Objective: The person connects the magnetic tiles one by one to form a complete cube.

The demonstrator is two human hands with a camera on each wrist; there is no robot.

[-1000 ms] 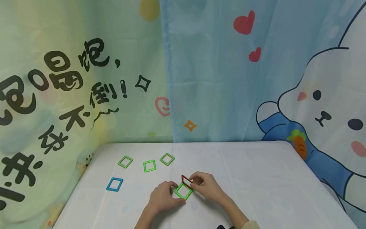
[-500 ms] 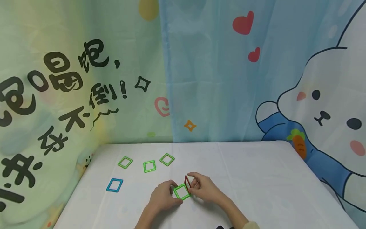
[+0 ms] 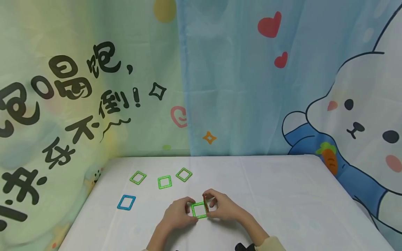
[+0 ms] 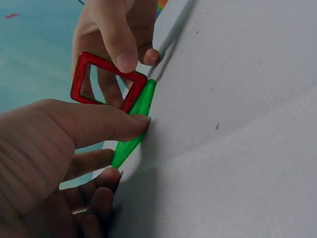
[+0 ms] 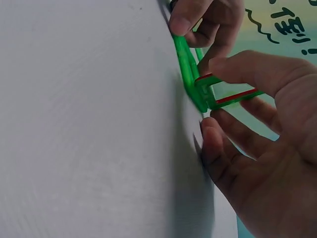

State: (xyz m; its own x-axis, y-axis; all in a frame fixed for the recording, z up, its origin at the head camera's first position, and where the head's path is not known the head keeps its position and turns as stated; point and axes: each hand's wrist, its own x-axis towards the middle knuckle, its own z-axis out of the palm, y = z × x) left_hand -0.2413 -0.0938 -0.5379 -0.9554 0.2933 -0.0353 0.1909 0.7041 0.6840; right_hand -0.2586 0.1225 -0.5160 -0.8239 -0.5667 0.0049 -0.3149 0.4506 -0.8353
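Observation:
My left hand (image 3: 179,213) pinches an open-centred green square magnetic tile (image 3: 193,210) between thumb and fingers, close over the white table. My right hand (image 3: 225,206) pinches a red square magnetic tile (image 4: 76,82) by thumb and fingertips. The red tile stands steeply along the green tile's right edge, their edges meeting in the left wrist view. Seen from the right wrist, the upright piece shows a green side (image 5: 233,102) with red along its inner edge. Fingers of both hands cover parts of the tiles.
Three green tiles lie towards the back left of the white table (image 3: 282,195): one at far left (image 3: 138,177), one in the middle (image 3: 164,182), one at right (image 3: 184,174). A blue tile (image 3: 126,202) lies left of my hands. Printed curtains (image 3: 232,87) hang behind.
The held green tile has turned from a diamond stance to nearly square-on and shifted slightly left. The red tile has swung from slanting behind it to upright along its right edge.

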